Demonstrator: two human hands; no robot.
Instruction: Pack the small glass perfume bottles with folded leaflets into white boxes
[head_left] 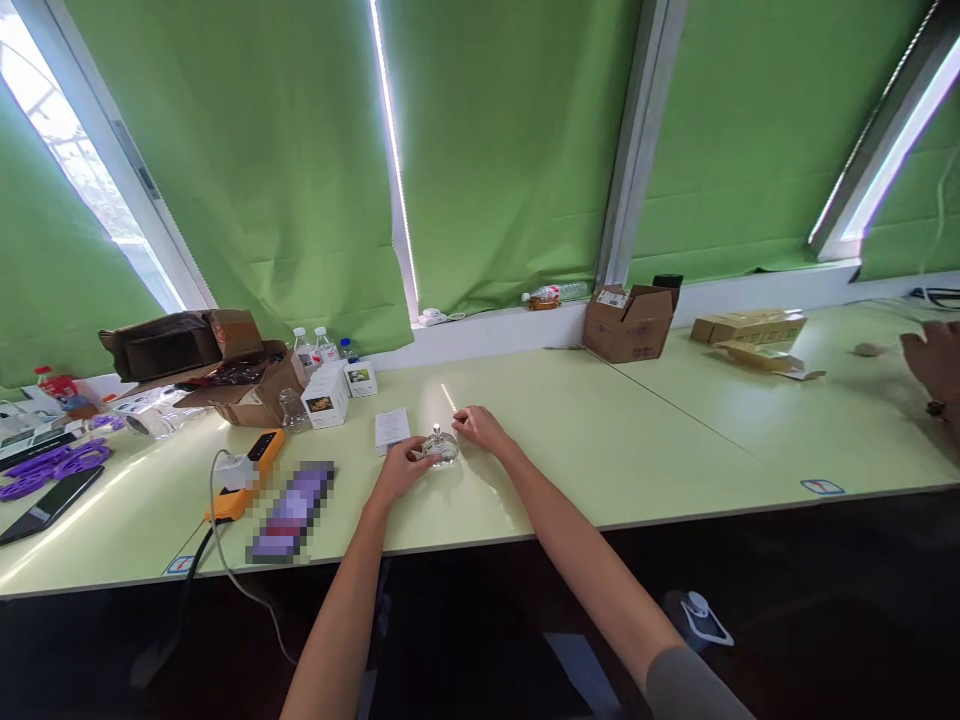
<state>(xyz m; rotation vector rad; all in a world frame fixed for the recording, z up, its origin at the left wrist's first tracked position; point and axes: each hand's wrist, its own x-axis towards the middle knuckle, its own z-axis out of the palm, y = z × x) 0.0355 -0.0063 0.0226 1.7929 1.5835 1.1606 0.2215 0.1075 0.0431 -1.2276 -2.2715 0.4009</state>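
Observation:
A small, round, clear glass bottle (440,447) with a narrow top stands on the pale green table. My left hand (405,468) grips its left side between thumb and fingers. Just to the right of the bottle, my right hand (481,430) is closed in a pinch at the height of its neck. Whatever the right fingertips hold, if anything, is too small to make out. Behind my left hand lies a small white box (391,430) with print on it.
White picture boxes (327,397) and an open carton (259,385) stand at the back left. A phone with a blurred screen (292,512) and an orange power strip (247,475) lie left. Another carton (628,322) is back right. Another person's hand (934,360) shows far right.

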